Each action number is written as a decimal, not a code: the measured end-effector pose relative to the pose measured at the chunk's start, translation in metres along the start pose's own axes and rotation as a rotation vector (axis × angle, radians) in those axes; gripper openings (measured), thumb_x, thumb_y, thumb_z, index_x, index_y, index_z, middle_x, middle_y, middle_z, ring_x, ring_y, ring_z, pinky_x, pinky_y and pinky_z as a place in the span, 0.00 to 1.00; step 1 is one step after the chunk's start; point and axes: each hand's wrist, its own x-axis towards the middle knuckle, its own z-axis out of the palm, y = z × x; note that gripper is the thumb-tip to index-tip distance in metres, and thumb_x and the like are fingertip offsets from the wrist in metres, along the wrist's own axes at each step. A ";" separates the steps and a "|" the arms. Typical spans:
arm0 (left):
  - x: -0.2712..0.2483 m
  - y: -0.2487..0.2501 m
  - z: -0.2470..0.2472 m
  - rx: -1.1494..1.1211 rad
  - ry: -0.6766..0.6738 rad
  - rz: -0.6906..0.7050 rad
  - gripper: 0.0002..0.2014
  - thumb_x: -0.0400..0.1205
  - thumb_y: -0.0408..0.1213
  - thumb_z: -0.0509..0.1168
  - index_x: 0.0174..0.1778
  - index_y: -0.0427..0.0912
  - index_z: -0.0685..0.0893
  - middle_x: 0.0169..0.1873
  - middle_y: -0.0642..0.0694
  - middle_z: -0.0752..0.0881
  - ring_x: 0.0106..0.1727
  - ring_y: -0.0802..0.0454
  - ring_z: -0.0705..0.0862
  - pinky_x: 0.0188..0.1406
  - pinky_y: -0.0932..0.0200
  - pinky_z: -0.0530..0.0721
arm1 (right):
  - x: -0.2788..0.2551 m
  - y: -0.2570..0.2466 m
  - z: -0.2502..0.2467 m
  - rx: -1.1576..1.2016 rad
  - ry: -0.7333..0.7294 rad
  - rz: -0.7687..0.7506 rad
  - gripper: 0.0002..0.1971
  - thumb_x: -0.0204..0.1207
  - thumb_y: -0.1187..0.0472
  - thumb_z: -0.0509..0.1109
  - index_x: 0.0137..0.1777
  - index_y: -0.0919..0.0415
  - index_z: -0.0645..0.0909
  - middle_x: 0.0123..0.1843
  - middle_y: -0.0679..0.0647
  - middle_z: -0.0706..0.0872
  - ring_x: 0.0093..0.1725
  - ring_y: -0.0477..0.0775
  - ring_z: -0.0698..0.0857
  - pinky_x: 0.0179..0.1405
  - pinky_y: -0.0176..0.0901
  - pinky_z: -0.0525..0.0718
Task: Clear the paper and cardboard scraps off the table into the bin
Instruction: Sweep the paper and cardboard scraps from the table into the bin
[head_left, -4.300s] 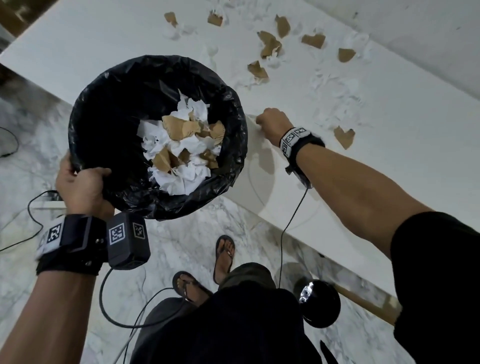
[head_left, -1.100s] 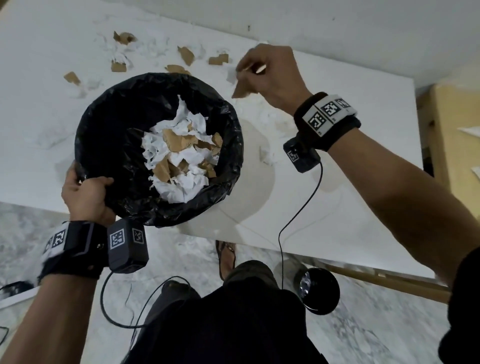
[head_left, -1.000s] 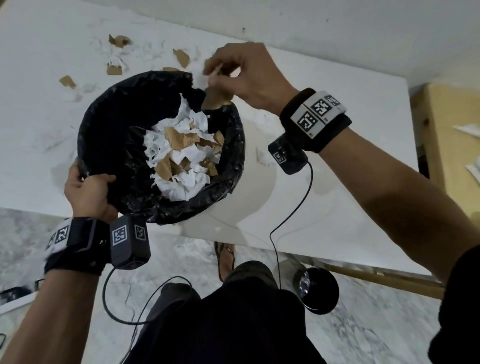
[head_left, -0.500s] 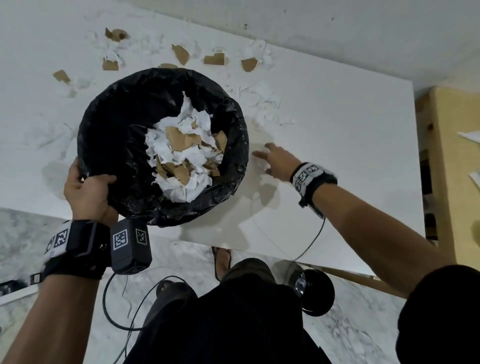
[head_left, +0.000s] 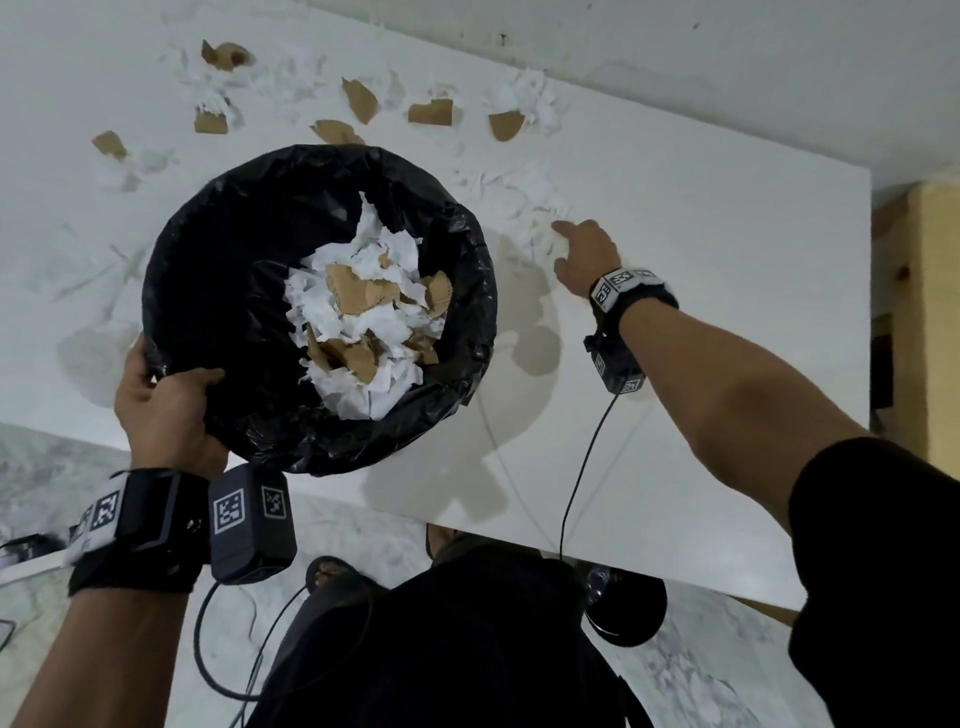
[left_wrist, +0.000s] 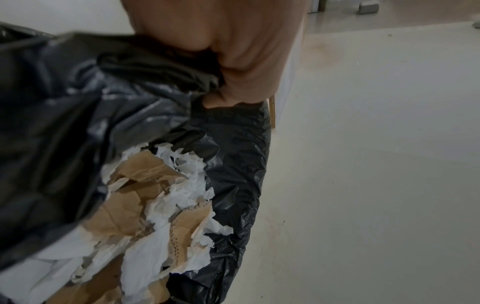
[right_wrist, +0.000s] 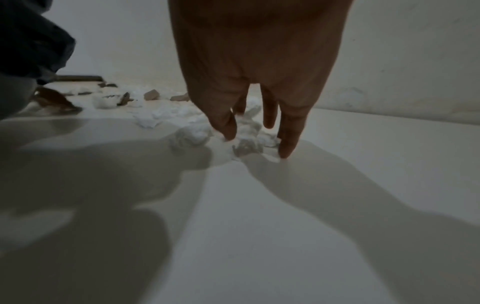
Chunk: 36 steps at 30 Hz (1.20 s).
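Note:
A round bin with a black liner (head_left: 218, 291) (left_wrist: 233, 185) hangs over the table's near edge, partly filled with white paper and brown cardboard scraps (head_left: 369, 332). My left hand (head_left: 166, 405) (left_wrist: 233, 61) grips its near rim. My right hand (head_left: 582, 254) (right_wrist: 254, 131) reaches out flat over the white table (head_left: 727, 312), fingers straight, fingertips (right_wrist: 285, 152) touching a clump of white paper scraps (head_left: 524, 208) (right_wrist: 246, 142). More cardboard scraps (head_left: 431, 111) and paper bits lie along the far side of the table.
A wall (head_left: 727, 78) runs right behind the table's far edge. A yellowish cabinet (head_left: 930, 312) stands past the table's right end. Marble floor (head_left: 363, 530) and my feet show below the near edge. A cable (head_left: 582, 467) hangs from my right wrist.
My right hand dropped a cardboard piece into the bin, then went down to the table and now has slid farther out to the white paper clump. The bin stays held.

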 end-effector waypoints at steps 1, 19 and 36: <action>0.001 0.000 0.000 -0.002 0.015 0.000 0.34 0.73 0.12 0.60 0.71 0.46 0.85 0.47 0.50 0.88 0.42 0.54 0.88 0.44 0.59 0.93 | 0.002 -0.002 0.005 -0.055 -0.010 -0.019 0.23 0.78 0.66 0.64 0.73 0.56 0.72 0.66 0.67 0.76 0.64 0.71 0.78 0.59 0.56 0.79; 0.017 0.000 -0.021 -0.072 0.135 0.024 0.36 0.72 0.12 0.61 0.74 0.46 0.83 0.66 0.37 0.87 0.61 0.39 0.89 0.56 0.41 0.91 | 0.036 -0.065 0.001 0.067 0.041 -0.216 0.13 0.78 0.69 0.61 0.59 0.64 0.82 0.59 0.67 0.78 0.52 0.66 0.81 0.43 0.45 0.74; 0.052 0.022 -0.030 -0.091 0.145 0.008 0.36 0.73 0.11 0.59 0.71 0.48 0.84 0.49 0.50 0.89 0.48 0.50 0.89 0.53 0.48 0.92 | 0.079 -0.138 0.004 -0.277 -0.096 -0.425 0.15 0.76 0.72 0.64 0.62 0.68 0.81 0.59 0.69 0.80 0.58 0.72 0.81 0.57 0.55 0.78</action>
